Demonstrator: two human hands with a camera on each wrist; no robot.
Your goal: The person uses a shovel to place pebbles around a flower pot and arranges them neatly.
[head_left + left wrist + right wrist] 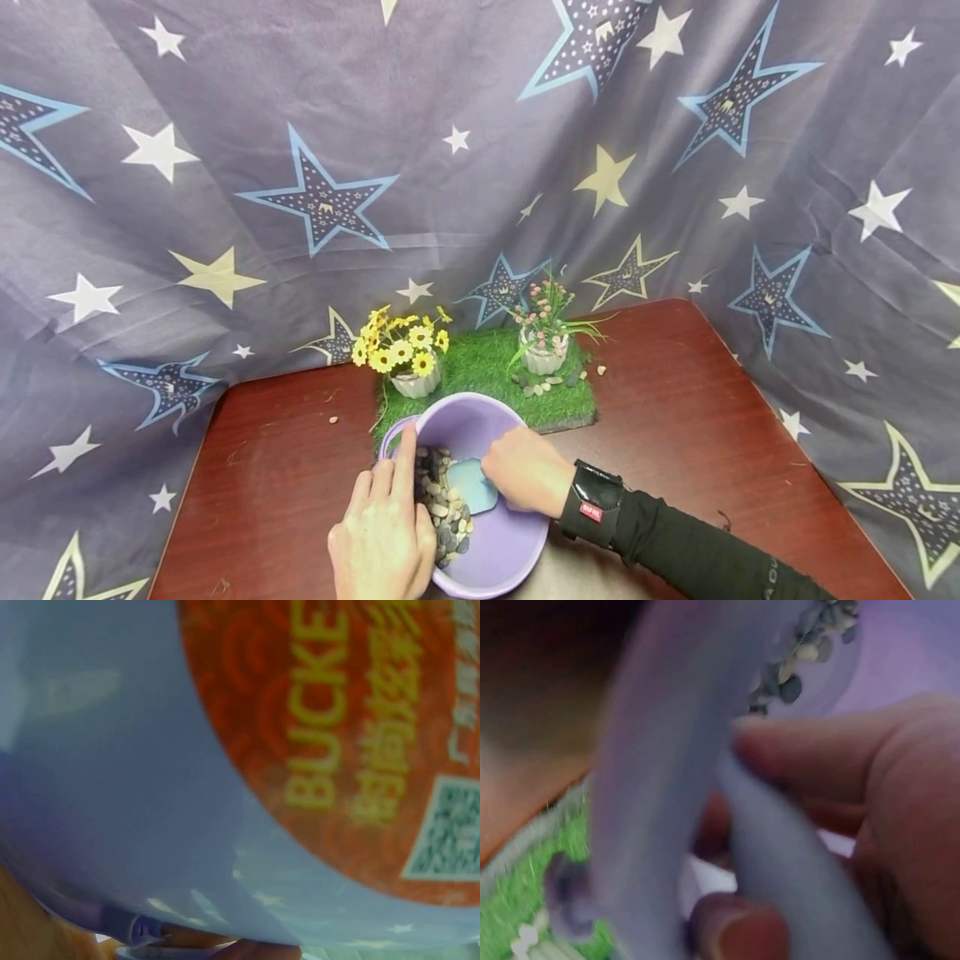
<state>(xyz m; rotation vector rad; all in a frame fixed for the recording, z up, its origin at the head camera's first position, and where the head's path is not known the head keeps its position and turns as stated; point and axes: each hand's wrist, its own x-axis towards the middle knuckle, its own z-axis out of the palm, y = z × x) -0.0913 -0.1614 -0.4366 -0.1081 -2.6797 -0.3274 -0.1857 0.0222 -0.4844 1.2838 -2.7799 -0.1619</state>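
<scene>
A purple bucket [480,403] lies tilted on the red-brown table, with a heap of small dark and pale pebbles [444,510] inside. My left hand [384,533] grips its left rim, index finger stretched along the edge. The left wrist view shows only the bucket's outer wall [112,787] and an orange label [352,735]. My right hand [525,472] reaches into the bucket and holds a light blue scoop [472,487] against the pebbles. In the blurred right wrist view, fingers [840,750] curl round the pale handle [780,847], with pebbles [795,667] above.
Behind the bucket lies a green grass mat [487,367] with a white pot of yellow flowers [405,350], a white pot of pink flowers [543,337] and some pebbles [543,385]. Stray pebbles [601,369] lie on the table [675,417]. Star-print cloth hangs around.
</scene>
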